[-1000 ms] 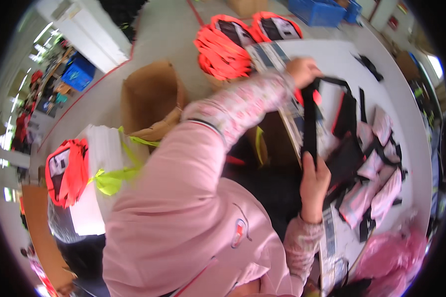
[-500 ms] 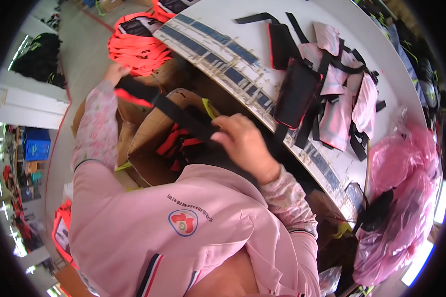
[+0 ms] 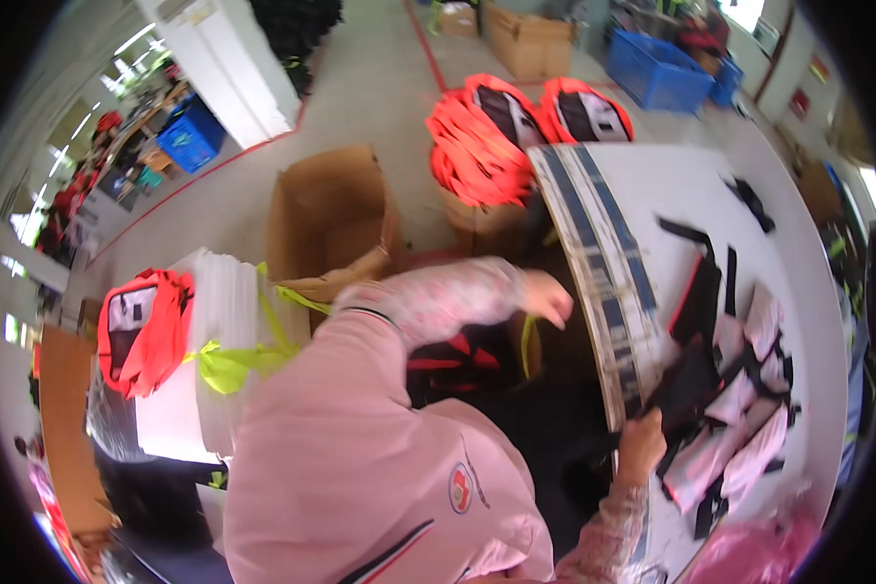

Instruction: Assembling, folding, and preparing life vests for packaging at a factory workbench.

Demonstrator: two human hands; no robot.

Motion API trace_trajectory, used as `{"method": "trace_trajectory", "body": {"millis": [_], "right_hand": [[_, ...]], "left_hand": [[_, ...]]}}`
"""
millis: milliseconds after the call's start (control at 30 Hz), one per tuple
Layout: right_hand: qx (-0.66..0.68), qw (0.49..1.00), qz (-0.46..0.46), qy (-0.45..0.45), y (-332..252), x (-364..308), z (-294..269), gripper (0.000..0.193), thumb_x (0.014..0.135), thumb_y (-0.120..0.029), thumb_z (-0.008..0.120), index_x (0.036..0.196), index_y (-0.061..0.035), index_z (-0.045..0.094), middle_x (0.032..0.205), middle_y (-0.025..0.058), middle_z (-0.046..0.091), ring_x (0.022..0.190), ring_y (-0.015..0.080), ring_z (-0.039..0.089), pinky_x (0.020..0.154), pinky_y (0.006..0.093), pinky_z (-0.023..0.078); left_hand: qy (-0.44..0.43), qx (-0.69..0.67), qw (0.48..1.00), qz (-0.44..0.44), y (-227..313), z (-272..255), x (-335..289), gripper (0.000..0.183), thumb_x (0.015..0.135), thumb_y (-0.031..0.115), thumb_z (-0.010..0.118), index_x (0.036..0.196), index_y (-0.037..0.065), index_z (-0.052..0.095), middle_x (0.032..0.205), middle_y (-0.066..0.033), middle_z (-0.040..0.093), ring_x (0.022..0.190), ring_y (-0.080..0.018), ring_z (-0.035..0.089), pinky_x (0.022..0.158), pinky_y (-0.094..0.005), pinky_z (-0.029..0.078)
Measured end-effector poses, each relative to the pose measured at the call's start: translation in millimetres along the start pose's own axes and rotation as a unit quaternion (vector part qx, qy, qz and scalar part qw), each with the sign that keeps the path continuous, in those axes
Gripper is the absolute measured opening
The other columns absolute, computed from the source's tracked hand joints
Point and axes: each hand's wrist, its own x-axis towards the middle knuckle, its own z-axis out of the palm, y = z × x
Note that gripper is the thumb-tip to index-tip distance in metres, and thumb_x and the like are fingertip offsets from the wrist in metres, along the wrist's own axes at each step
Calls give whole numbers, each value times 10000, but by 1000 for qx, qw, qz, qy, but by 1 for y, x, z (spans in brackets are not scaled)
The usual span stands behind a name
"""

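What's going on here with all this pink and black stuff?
Someone is working at a white table. Their right hand grips a black pad near the edge. Their left hand is beside the table, with nothing visible in it. Pink pieces lie beyond the right hand, and orange-red bags are piled near the table's far end.

A white table [image 3: 676, 190] (blue-edged) bears black pads [image 3: 689, 378] and pink pads [image 3: 699, 462]
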Motion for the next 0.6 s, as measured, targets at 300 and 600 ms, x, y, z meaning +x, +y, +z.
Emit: {"method": "trace_trajectory", "body": {"millis": [300,600], "right_hand": [[216,929,-11,301,127,-6,-90,280,853,-72,502,1103,40,557,1046,248,574,997,367,562,867,417,450],[633,689,-30,352,116,-43,-104,345,765,-116,730,1031,50,585,990,180,636,912,287,627,777,356,509]], "left_hand": [[243,30,929,276,178,36,86,845,600,272,804,1319,139,381,1336,-211,344,1273,-395,310,1042,-550,232],[293,46,902,313,205,44,107,747,640,204,743,1292,138,384,1261,-181,382,1216,-379,370,1019,-572,230]]}}
